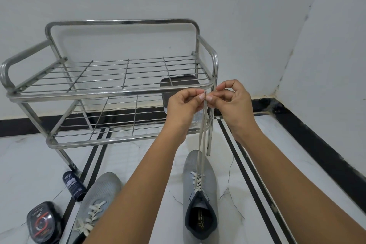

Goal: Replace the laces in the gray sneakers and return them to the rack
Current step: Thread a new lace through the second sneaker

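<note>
Two gray sneakers stand on the white floor in front of me. The right sneaker [199, 194] points away, its dark opening toward me, with a pale lace [202, 144] threaded through its upper eyelets. Both lace ends rise taut to my hands. My left hand [183, 103] and my right hand [231, 99] pinch the lace tips together, high above the shoe, in front of the rack's right front corner. The left sneaker [99, 200] lies partly under my left forearm, laced in the same pale colour. The steel two-shelf rack [111, 91] stands against the wall.
A dark container [179, 85] sits behind the rack's right side. A dark cylindrical bottle [73, 186] stands by the rack's left front leg. A round black tin with a red label [42, 222] lies at the lower left. Walls meet in a corner at the right.
</note>
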Tool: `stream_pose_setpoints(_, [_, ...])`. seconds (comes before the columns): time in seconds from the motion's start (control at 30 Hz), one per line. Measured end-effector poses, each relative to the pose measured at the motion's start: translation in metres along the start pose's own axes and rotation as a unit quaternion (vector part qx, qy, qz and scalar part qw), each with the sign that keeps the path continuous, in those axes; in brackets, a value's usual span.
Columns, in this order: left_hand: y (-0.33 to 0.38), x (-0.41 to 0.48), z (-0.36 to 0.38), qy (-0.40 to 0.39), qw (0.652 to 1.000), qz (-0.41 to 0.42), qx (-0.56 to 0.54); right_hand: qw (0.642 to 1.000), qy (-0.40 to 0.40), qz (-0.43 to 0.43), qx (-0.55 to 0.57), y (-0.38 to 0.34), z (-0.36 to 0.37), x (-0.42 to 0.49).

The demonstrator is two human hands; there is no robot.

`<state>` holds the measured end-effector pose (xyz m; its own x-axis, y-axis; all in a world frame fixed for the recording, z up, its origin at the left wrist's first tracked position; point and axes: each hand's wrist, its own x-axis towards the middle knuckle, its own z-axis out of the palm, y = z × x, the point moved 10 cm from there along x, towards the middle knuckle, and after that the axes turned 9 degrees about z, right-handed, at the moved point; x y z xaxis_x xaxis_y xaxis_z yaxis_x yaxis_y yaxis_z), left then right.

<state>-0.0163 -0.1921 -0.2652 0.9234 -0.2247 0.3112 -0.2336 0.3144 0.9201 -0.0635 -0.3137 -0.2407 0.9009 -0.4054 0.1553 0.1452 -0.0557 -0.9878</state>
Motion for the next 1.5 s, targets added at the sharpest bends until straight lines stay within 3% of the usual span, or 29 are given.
stream_pose_setpoints(1.17, [0.001, 0.000, 0.000, -0.002, 1.000, -0.005, 0.008, 1.000, 0.003, 0.005, 0.001, 0.006, -0.001, 0.003])
stream_pose_setpoints(1.33, [-0.009, -0.007, -0.009, -0.006, 0.999, -0.002, 0.047, 0.997, 0.001, -0.018, -0.072, 0.014, -0.005, 0.001])
stream_pose_setpoints(1.5, [-0.052, -0.036, -0.052, 0.024, 0.987, -0.038, 0.156, 0.945, -0.043, -0.011, -0.325, 0.074, -0.005, -0.013])
